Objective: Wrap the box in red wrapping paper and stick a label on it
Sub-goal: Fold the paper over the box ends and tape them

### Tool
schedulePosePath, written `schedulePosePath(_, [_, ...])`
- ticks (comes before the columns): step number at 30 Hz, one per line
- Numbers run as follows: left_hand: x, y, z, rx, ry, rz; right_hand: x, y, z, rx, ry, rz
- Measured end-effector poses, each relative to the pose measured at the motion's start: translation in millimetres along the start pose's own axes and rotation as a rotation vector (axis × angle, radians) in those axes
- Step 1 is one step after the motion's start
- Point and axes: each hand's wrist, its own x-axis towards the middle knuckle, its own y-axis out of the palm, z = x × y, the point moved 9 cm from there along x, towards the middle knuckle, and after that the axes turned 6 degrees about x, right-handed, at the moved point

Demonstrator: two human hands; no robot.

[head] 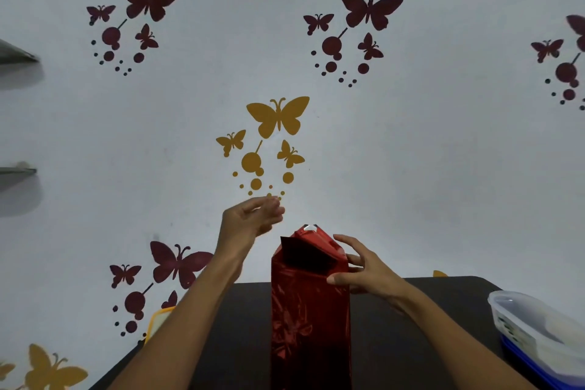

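The light is dim and even, leaving the wall [411, 168] a cool grey. Soft shadows fall below the shelves [19, 55] at the left edge. The dark tabletop [411, 310] shows little detail. The red wrapping paper [310, 310] has a faint sheen and one white glint on top. The left hand [253, 215] has blurred fingertips. Wide-angle distortion stretches the corners.

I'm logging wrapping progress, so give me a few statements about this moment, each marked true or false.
1. The red-wrapped box stands upright on the dark table. True.
2. The left hand grips the box. False: it is raised beside the box, clear of it.
3. The right hand touches the box's upper right side. True.
4. A label shows on the box's front. False: none is visible.
5. A clear plastic container sits at the table's right edge. True.
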Motion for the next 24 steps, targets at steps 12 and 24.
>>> schedulePosePath(12, [-44.8,12.9,43.3,0.164,0.132,0.183,-0.7,31.4,56.7,-0.197,-0.276,-0.035])
schedulePosePath(24, [-42.4,-2.1,36.2,0.114,0.114,0.013,8.4,39.2,81.2,-0.029,-0.346,-0.170])
